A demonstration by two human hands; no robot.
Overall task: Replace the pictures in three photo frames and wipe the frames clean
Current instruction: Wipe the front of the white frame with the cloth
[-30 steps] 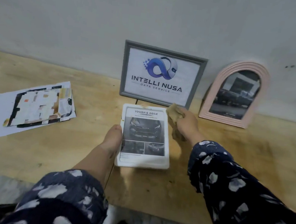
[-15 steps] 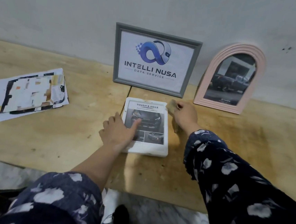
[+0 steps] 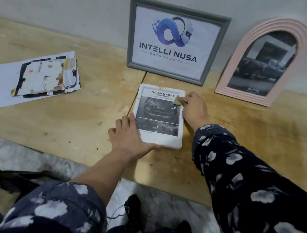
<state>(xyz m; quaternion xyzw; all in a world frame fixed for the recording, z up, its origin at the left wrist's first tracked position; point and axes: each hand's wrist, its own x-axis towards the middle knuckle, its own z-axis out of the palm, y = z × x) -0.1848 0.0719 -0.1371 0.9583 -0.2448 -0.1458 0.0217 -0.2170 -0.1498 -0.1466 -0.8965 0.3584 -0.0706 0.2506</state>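
Plywood bench (image 3: 58, 126) runs along a pale wall, and everything for the job sits on it. Far left lie the removed pictures (image 3: 46, 77), a loose stack on a white sheet, well apart from the work. In the middle the grey frame (image 3: 131, 39) leans upright on the wall with its logo print, and the white frame (image 3: 179, 137) lies flat just before it, holding a car advert. The left hand (image 3: 128, 138) has shifted from pressing a finger on the glass half a second ago to lying spread over the frame's near left corner, fingers apart, pinning it down. The right hand (image 3: 194, 109), closed on a small tan cloth (image 3: 178, 101), has moved from beside the frame's top right edge onto the glass itself. That suggests wiping of this frame is now under way, with new prints already showing in all three. At right the pink arched frame (image 3: 238, 68) stands against the wall.
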